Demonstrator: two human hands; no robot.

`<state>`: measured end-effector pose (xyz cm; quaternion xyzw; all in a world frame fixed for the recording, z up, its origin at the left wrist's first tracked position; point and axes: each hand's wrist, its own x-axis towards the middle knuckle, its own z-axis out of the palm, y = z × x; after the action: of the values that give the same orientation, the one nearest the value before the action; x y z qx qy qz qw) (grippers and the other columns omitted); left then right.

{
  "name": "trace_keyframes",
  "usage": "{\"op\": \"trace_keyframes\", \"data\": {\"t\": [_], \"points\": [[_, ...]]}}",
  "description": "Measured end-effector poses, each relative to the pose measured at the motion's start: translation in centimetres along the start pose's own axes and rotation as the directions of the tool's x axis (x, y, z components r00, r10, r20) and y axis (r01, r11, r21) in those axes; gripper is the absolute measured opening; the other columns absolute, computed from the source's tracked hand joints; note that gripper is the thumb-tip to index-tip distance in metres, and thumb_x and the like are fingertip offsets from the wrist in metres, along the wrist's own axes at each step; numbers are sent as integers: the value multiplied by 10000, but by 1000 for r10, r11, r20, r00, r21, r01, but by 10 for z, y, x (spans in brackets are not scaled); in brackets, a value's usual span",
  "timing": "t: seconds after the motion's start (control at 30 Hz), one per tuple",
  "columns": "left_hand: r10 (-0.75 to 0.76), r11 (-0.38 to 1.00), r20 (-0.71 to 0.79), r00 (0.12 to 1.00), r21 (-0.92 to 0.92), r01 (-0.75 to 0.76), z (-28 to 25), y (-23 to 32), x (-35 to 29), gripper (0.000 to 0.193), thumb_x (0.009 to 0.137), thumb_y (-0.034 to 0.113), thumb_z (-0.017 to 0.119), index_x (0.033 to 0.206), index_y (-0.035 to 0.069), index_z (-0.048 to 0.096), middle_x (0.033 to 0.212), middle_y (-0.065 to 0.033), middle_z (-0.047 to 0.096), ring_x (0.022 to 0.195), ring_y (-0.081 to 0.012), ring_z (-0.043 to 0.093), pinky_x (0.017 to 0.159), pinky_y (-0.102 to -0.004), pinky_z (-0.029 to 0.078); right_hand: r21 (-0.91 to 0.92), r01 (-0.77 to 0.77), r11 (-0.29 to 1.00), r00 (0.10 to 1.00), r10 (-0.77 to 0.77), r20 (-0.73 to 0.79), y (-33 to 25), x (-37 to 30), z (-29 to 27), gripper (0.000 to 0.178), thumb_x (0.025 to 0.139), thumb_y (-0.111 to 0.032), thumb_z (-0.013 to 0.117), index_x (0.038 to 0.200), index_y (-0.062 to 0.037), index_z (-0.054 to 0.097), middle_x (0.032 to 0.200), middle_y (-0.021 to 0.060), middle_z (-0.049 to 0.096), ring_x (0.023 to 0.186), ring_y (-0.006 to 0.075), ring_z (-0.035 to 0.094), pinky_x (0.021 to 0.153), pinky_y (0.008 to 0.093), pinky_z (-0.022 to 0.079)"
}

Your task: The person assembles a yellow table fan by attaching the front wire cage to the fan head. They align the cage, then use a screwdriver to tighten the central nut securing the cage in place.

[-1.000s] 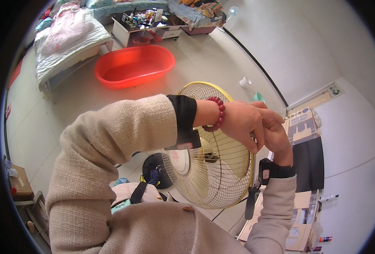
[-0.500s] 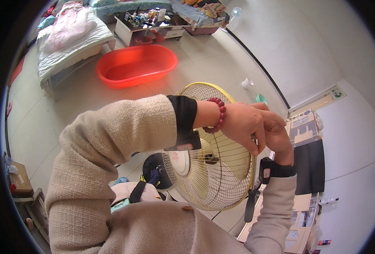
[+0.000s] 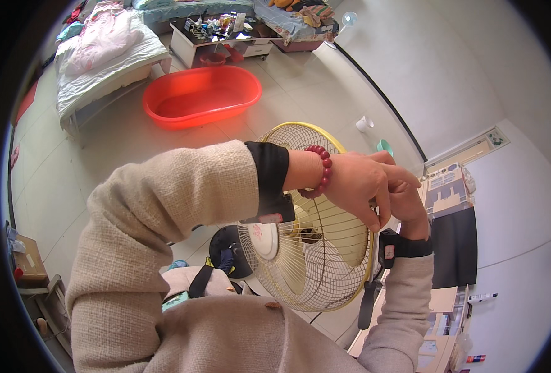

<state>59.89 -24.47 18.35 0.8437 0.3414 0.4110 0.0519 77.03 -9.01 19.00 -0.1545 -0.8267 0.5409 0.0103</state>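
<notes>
A floor fan with a wire guard (image 3: pixel 325 261) and yellow rim tilts in front of me. My left hand (image 3: pixel 359 183), a dark red bead bracelet at its wrist, reaches across to the rim's right side. Its thumb and fingers are closed at the edge; what they pinch is hidden. My right hand (image 3: pixel 406 196) meets it there from below, fingers curled and partly behind the left ones. What it grips cannot be made out. Beneath the hands, along the rim, is a dark elongated handle (image 3: pixel 367 304).
A red oval tub (image 3: pixel 201 93) stands on the tiled floor beyond the fan. A bed (image 3: pixel 101 62) is at the far left, a cluttered low table (image 3: pixel 188 46) behind the tub. A white cup (image 3: pixel 364 124) and a green bowl (image 3: pixel 385 147) lie near the right wall.
Both hands keep nearly the same pose at the fan's rim. The right wrist has shifted very slightly, and the dark handle sits a touch lower.
</notes>
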Motion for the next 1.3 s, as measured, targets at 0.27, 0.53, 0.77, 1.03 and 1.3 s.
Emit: {"op": "trace_keyframes", "data": {"t": [0.27, 0.53, 0.77, 1.03, 1.3], "points": [[42, 999, 6, 999, -24, -42, -1, -1, 1, 100, 695, 245, 783, 794, 229, 791, 1467, -29, 422, 1251, -295, 427, 955, -423, 475, -32, 144, 989, 989, -143, 19, -10, -7, 3, 285, 876, -59, 692, 1148, -11, 620, 977, 72, 691, 874, 152, 662, 746, 267, 547], [20, 1000, -3, 1000, -13, -20, -1, 2, 0, 86, 698, 234, 781, 783, 232, 790, 1462, -6, 425, 1252, -287, 431, 943, -424, 482, -13, 85, 996, 992, -86, -89, -19, -11, 14, 308, 855, -33, 699, 1145, 3, 602, 975, 80, 686, 882, 151, 665, 738, 273, 556], [19, 1000, 4, 1000, -10, -19, -3, 3, -1, 64, 704, 231, 773, 767, 226, 785, 1457, -1, 429, 1259, -272, 434, 939, -422, 484, -14, 71, 997, 988, -72, -139, -21, -12, 19, 288, 847, -17, 695, 1122, 11, 614, 974, 70, 680, 868, 144, 663, 722, 263, 557], [33, 999, -5, 999, -24, -33, -2, 3, 0, 71, 699, 224, 774, 768, 225, 786, 1458, 7, 435, 1257, -266, 436, 936, -410, 483, -72, 91, 993, 989, -98, -110, -21, -16, 17, 225, 869, -49, 689, 1076, 22, 637, 970, 68, 680, 865, 142, 658, 720, 262, 550], [27, 999, 2, 1000, -21, -27, -2, 2, 1, 66, 706, 221, 768, 769, 227, 787, 1477, -20, 426, 1277, -270, 426, 946, -406, 486, -18, 128, 992, 987, -129, -101, -26, -19, 19, 217, 896, -62, 666, 1091, 28, 633, 975, 76, 683, 880, 158, 661, 768, 273, 542]]}}
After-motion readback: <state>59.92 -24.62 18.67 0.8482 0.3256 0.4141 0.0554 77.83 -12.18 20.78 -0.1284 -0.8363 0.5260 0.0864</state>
